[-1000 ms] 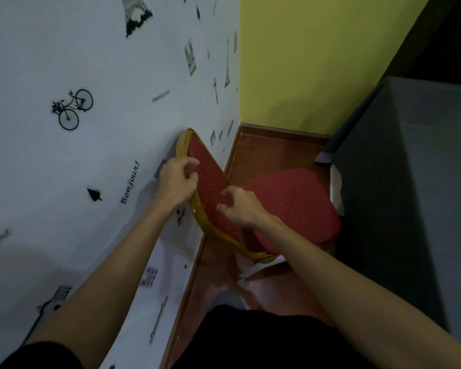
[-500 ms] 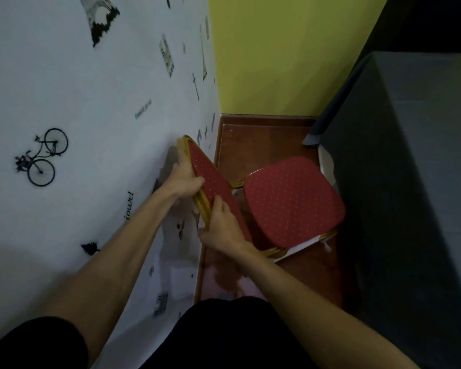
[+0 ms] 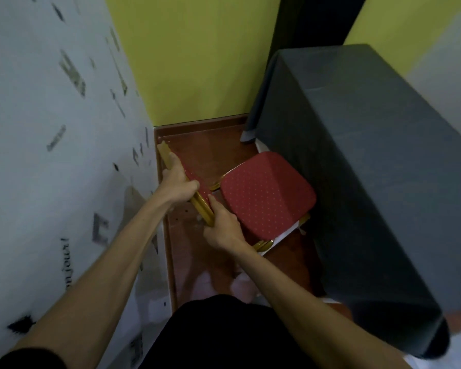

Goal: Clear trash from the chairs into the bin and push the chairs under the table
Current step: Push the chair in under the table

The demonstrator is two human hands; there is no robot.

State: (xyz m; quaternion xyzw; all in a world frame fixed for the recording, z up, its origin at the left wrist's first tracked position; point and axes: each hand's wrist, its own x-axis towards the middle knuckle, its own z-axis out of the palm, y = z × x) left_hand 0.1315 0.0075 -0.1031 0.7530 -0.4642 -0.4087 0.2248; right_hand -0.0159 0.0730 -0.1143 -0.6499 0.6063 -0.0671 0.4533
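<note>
One red-cushioned chair (image 3: 266, 193) with a gold frame stands on the reddish wooden floor (image 3: 197, 145), its seat just beside the surface draped in a dark grey tablecloth (image 3: 357, 155). We grip its backrest (image 3: 194, 182) from both sides: our left hand (image 3: 177, 182) has its fingers curled around the top rail, and our right hand (image 3: 224, 230) has its fingers wrapped on the nearer gold edge. Left of us is a white wall with printed decals (image 3: 51, 129); ahead, a yellow-green wall (image 3: 197, 62).
</note>
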